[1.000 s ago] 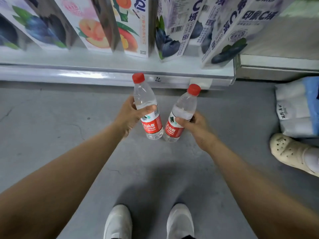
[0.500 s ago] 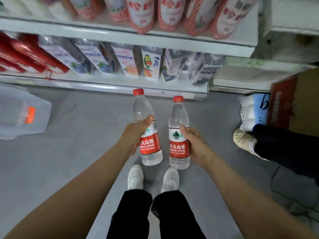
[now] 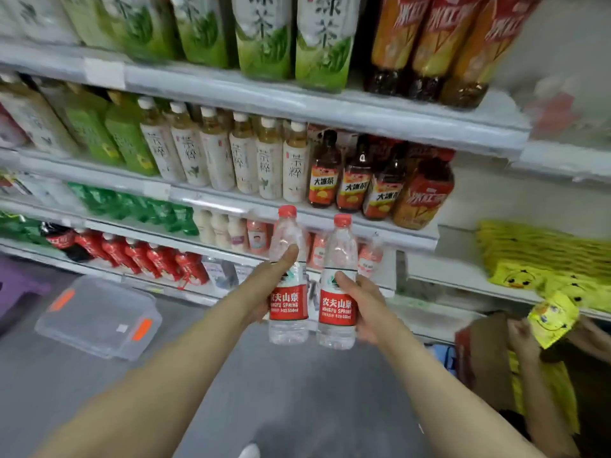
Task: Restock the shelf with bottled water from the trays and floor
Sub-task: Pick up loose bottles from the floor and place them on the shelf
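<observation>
Head camera: left hand (image 3: 261,292) is gripping a clear plastic red-capped water bottle (image 3: 288,302), right hand (image 3: 367,305) a matching second bottle (image 3: 337,309), fingers (image 3: 286,257) clamped round each, both upright in front of the white metal shelf (image 3: 363,231). Risk: placing both together, toppling crowded stocked drinks (image 3: 267,160).

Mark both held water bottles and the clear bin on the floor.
Left water bottle (image 3: 287,304): head view, on its red label.
Right water bottle (image 3: 336,313): head view, on its red label.
Clear bin (image 3: 94,314): head view, middle of its clear top.
</observation>
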A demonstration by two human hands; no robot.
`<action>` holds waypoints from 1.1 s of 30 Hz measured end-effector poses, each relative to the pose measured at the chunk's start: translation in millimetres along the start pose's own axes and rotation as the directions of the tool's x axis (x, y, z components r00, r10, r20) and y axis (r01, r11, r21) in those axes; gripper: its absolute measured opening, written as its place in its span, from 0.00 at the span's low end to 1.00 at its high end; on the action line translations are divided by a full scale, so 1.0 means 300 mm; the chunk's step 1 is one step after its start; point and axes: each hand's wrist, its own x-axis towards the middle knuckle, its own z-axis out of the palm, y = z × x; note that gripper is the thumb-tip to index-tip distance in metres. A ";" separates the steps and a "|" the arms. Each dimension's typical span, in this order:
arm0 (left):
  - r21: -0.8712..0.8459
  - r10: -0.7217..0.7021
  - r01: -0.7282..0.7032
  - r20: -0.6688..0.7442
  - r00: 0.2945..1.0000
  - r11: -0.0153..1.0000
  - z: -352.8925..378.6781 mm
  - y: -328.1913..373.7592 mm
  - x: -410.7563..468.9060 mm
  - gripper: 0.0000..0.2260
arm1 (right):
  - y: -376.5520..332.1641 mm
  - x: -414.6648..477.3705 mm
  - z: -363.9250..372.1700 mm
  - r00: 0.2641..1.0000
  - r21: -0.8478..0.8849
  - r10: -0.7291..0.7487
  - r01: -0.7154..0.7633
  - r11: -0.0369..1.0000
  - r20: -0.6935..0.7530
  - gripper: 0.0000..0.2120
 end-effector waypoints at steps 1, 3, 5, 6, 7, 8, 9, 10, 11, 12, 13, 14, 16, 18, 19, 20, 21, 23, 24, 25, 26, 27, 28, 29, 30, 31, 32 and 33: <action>0.014 0.048 -0.048 -0.001 0.999 0.999 0.016 0.074 -0.028 0.38 | -0.079 -0.020 0.026 0.999 -0.009 -0.043 0.043 0.999 0.026 0.31; 0.040 0.132 -0.132 0.001 0.991 0.990 0.045 0.210 -0.081 0.40 | -0.216 -0.044 0.064 0.990 -0.021 -0.125 0.127 0.992 0.063 0.32; 0.075 0.187 -0.189 0.026 0.982 0.979 0.060 0.335 -0.130 0.39 | -0.339 -0.065 0.095 0.976 -0.030 -0.203 0.206 0.978 0.071 0.39; 0.078 0.219 -0.223 0.061 0.974 0.972 0.063 0.388 -0.155 0.35 | -0.399 -0.082 0.114 0.966 -0.033 -0.244 0.247 0.968 0.085 0.40; 0.071 0.253 -0.261 0.100 0.962 0.963 0.066 0.440 -0.178 0.30 | -0.459 -0.097 0.134 0.952 -0.037 -0.287 0.292 0.956 0.106 0.38; 0.045 0.288 -0.295 0.126 0.949 0.954 0.063 0.487 -0.199 0.27 | -0.518 -0.117 0.156 0.937 -0.045 -0.322 0.330 0.943 0.133 0.33; 0.010 0.321 -0.326 0.143 0.936 0.945 0.059 0.531 -0.221 0.24 | -0.574 -0.136 0.179 0.920 -0.061 -0.358 0.371 0.927 0.158 0.31; -0.029 0.355 -0.355 0.157 0.922 0.935 0.053 0.572 -0.242 0.22 | -0.629 -0.158 0.208 0.906 -0.075 -0.387 0.404 0.912 0.170 0.32; -0.061 0.387 -0.382 0.165 0.907 0.922 0.043 0.611 -0.254 0.21 | -0.683 -0.176 0.236 0.886 -0.086 -0.423 0.444 0.892 0.188 0.33; -0.077 0.413 -0.405 0.167 0.895 0.911 0.033 0.649 -0.264 0.21 | -0.735 -0.194 0.266 0.868 -0.095 -0.455 0.479 0.872 0.200 0.32; -0.080 0.441 -0.433 0.160 0.883 0.898 0.022 0.688 -0.270 0.22 | -0.787 -0.208 0.294 0.845 -0.107 -0.492 0.520 0.847 0.211 0.28; -0.086 0.467 -0.459 0.152 0.871 0.884 0.008 0.727 -0.273 0.23 | -0.837 -0.226 0.325 0.821 -0.114 -0.529 0.559 0.821 0.214 0.25; -0.093 0.519 -0.511 0.143 0.843 0.855 -0.025 0.804 -0.274 0.28 | -0.940 -0.252 0.390 0.765 -0.118 -0.599 0.634 0.764 0.236 0.23; -0.075 0.546 -0.541 0.137 0.827 0.838 -0.060 0.877 -0.269 0.31 | -1.047 -0.280 0.461 0.703 -0.117 -0.662 0.703 0.702 0.259 0.22; -0.073 0.559 -0.554 0.140 0.817 0.829 -0.078 0.916 -0.270 0.29 | -1.099 -0.289 0.498 0.675 -0.112 -0.689 0.731 0.673 0.263 0.21; -0.079 0.579 -0.574 0.146 0.802 0.815 -0.096 0.956 -0.267 0.26 | -1.150 -0.301 0.537 0.651 -0.104 -0.712 0.753 0.650 0.261 0.22; -0.079 0.604 -0.600 0.161 0.780 0.796 -0.114 0.996 -0.260 0.25 | -1.201 -0.308 0.575 0.626 -0.094 -0.735 0.774 0.626 0.259 0.23; -0.086 0.640 -0.637 0.196 0.743 0.766 -0.148 1.079 -0.253 0.29 | -1.305 -0.327 0.655 0.565 -0.096 -0.786 0.822 0.561 0.251 0.24; -0.089 0.646 -0.643 0.204 0.735 0.760 -0.163 1.121 -0.253 0.32 | -1.356 -0.334 0.694 0.537 -0.106 -0.808 0.843 0.528 0.242 0.22; -0.091 0.654 -0.651 0.210 0.727 0.754 -0.176 1.161 -0.255 0.33 | -1.407 -0.336 0.731 0.512 -0.111 -0.828 0.859 0.500 0.228 0.20; -0.095 0.662 -0.659 0.221 0.716 0.746 -0.189 1.197 -0.255 0.32 | -1.456 -0.340 0.768 0.493 -0.112 -0.846 0.870 0.480 0.206 0.18; -0.094 0.670 -0.669 0.234 0.705 0.737 -0.203 1.231 -0.251 0.32 | -1.502 -0.338 0.800 0.468 -0.119 -0.864 0.883 0.453 0.187 0.19; -0.090 0.677 -0.679 0.244 0.694 0.729 -0.218 1.260 -0.249 0.31 | -1.543 -0.334 0.828 0.444 -0.134 -0.881 0.895 0.425 0.166 0.22; -0.090 0.684 -0.687 0.253 0.684 0.721 -0.234 1.287 -0.244 0.31 | -1.582 -0.325 0.851 0.421 -0.148 -0.895 0.904 0.401 0.146 0.24; -0.092 0.689 -0.693 0.258 0.677 0.715 -0.254 1.311 -0.239 0.31 | -1.616 -0.310 0.871 0.404 -0.149 -0.906 0.910 0.386 0.122 0.24; -0.093 0.696 -0.701 0.268 0.666 0.707 -0.274 1.333 -0.231 0.32 | -1.646 -0.292 0.889 0.393 -0.144 -0.914 0.915 0.377 0.101 0.23; -0.095 0.696 -0.703 0.279 0.661 0.705 -0.295 1.352 -0.223 0.32 | -1.670 -0.272 0.907 0.393 -0.145 -0.916 0.914 0.379 0.083 0.23; -0.098 0.694 -0.702 0.297 0.656 0.705 -0.315 1.370 -0.210 0.31 | -1.691 -0.249 0.925 0.399 -0.150 -0.914 0.910 0.386 0.069 0.24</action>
